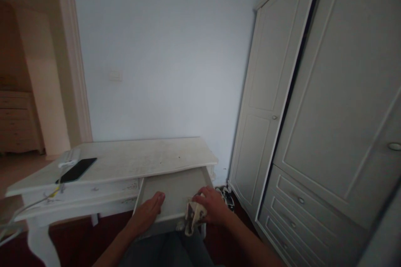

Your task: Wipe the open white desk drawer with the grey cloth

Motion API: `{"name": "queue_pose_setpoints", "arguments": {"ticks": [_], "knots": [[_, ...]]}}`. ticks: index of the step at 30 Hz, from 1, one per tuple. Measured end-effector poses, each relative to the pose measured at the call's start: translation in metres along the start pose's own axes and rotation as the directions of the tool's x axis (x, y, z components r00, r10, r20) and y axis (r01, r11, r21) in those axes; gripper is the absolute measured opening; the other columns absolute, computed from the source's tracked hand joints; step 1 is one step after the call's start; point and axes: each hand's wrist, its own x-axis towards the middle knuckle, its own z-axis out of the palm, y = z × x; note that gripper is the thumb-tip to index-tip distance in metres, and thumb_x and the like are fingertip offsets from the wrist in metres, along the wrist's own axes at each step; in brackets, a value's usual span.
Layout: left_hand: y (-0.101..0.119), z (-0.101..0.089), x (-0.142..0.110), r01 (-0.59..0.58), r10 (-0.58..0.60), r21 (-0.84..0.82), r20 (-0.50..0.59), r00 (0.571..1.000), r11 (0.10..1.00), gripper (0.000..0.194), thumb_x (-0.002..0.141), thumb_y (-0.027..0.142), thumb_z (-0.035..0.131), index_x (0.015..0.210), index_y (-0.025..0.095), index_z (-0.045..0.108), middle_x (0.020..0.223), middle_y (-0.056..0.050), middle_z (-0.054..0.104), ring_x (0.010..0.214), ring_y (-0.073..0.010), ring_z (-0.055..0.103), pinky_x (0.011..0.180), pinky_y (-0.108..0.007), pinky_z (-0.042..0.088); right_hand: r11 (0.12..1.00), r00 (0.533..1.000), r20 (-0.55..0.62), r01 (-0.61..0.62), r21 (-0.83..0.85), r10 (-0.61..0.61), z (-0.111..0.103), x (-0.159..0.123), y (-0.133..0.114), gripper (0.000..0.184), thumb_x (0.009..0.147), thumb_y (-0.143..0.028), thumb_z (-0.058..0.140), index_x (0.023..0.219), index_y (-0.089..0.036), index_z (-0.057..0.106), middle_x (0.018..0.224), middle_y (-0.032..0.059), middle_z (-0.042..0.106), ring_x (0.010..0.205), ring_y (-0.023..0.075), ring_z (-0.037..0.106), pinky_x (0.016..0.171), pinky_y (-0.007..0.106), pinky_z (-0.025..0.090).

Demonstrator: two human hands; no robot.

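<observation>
A shallow white drawer [172, 187] is pulled out from the right part of a worn white table [140, 156]. My left hand [149, 212] is closed at the drawer's front left corner, its fingers together over the rim; part of its grip is hidden. Bunched in my right hand [213, 204] is a beige and dark patterned cloth [194, 215]. That hand is at the drawer's front right, with the cloth against the front edge and hanging down over it. Nothing lies on the visible part of the drawer's floor.
A dark phone [77, 170] and a white device with a cable [69, 157] lie on the table's left end. On the right stands a tall wardrobe [266, 91] with drawers [297, 200]. Black-and-white shoes [228, 197] sit on the floor between table and wardrobe.
</observation>
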Motion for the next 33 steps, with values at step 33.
{"name": "queue_pose_setpoints", "arguments": {"ticks": [33], "knots": [[-0.021, 0.006, 0.011, 0.036, -0.044, -0.163, -0.041, 0.998, 0.986, 0.079, 0.096, 0.075, 0.005, 0.123, 0.022, 0.056, 0.095, -0.004, 0.068, 0.080, -0.0197, 0.066, 0.083, -0.034, 0.052, 0.967, 0.966, 0.085, -0.237, -0.092, 0.245, -0.058, -0.015, 0.038, 0.056, 0.064, -0.042, 0.084, 0.116, -0.028, 0.071, 0.114, 0.0105, 0.066, 0.106, 0.0353, 0.061, 0.086, 0.042, 0.049]]}}
